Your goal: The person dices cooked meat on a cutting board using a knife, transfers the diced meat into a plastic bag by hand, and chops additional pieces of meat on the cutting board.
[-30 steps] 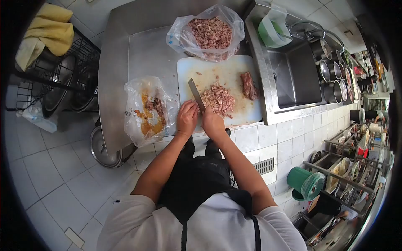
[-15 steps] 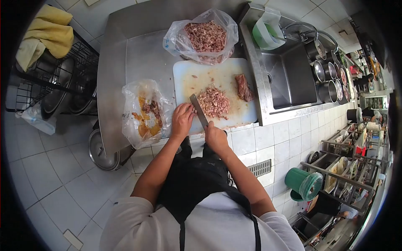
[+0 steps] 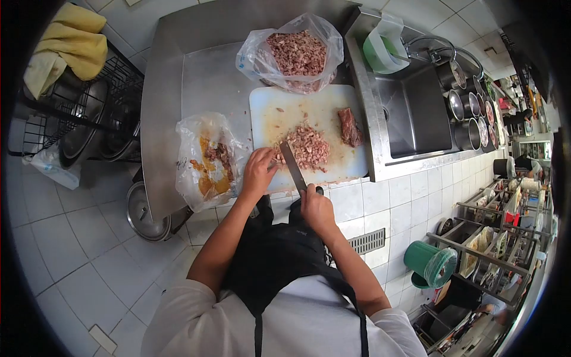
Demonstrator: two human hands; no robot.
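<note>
My right hand (image 3: 317,208) is wrapped round the handle of a knife (image 3: 293,166). Its broad blade points up and left, along the left side of a pile of chopped meat (image 3: 309,146). At the pile's left edge, my left hand (image 3: 259,172) has curled fingers closed on a small piece of meat, mostly hidden by the fingertips. Under all this lies a white cutting board (image 3: 267,110). A larger dark red chunk of meat (image 3: 350,127) rests uncut at the board's right side.
Behind the board stands a clear plastic bag (image 3: 253,56) full of chopped meat. Another plastic bag (image 3: 187,149) with yellowish and dark scraps lies left. A sink (image 3: 416,113) holding metal pots is on the right. Below stands a green bin (image 3: 419,256).
The knife and my right hand have shifted right and slightly down, away from my left fingers. My left hand stays at the pile's edge. The whole view has slid slightly.
</note>
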